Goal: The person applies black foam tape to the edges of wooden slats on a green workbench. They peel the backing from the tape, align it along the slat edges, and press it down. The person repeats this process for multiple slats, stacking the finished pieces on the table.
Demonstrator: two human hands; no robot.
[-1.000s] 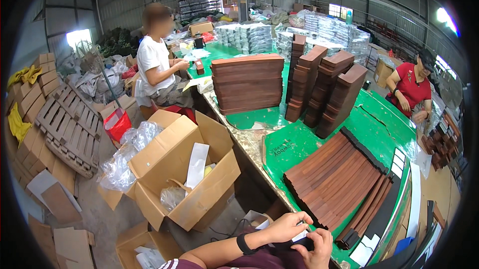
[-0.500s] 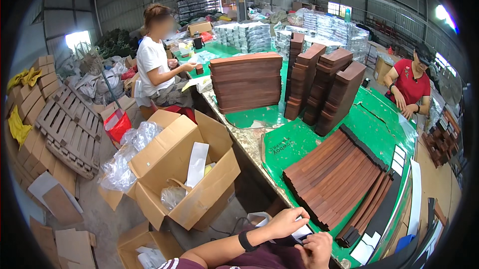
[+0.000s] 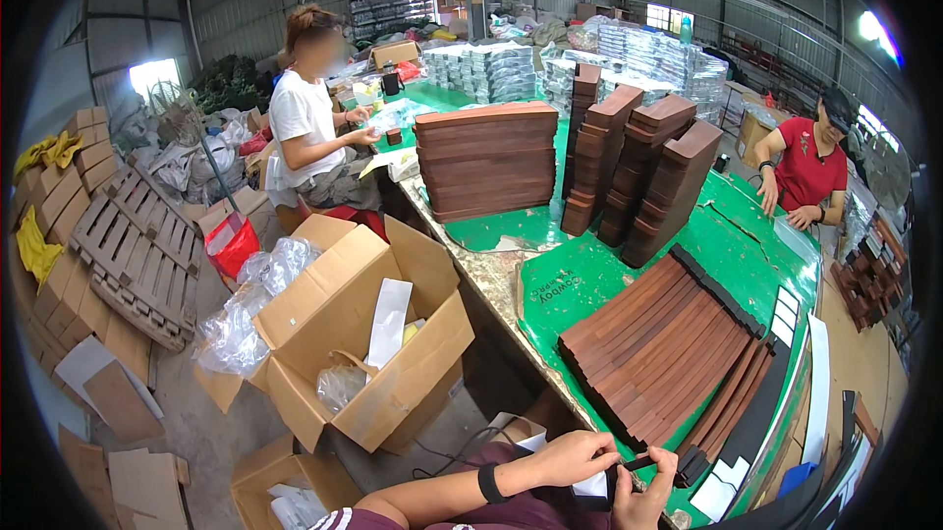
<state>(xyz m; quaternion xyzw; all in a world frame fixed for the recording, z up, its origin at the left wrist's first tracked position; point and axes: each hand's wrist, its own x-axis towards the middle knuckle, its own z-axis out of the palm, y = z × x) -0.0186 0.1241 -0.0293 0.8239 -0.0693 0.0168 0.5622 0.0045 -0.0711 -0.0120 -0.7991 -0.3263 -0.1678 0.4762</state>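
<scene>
My left hand (image 3: 578, 458) is closed in a pinch at the table's near edge; what lies between its fingertips is too small to make out. Close beside it, my right hand (image 3: 643, 494) grips a short dark strip (image 3: 638, 463) between thumb and fingers, one end pointing at the left fingertips. A white sheet or pad (image 3: 592, 487) shows below the hands, partly hidden. Just beyond them, a row of long reddish-brown wooden strips (image 3: 653, 358) lies side by side on the green table top (image 3: 550, 284), with a few separate strips (image 3: 722, 412) to the right.
Tall stacks of brown boards (image 3: 486, 162) and blocks (image 3: 668, 196) stand farther back. An open cardboard box (image 3: 422, 373) stands on the floor at the left. A person in white (image 3: 305, 127) sits beyond it; another in red (image 3: 810, 167) works across the table. Black strips with white labels (image 3: 756, 412) lie rightward.
My hands have shifted slightly, and the dark strip now shows plainly between them in my right fingers. The person in red has spread their hands apart over a clear plastic sheet.
</scene>
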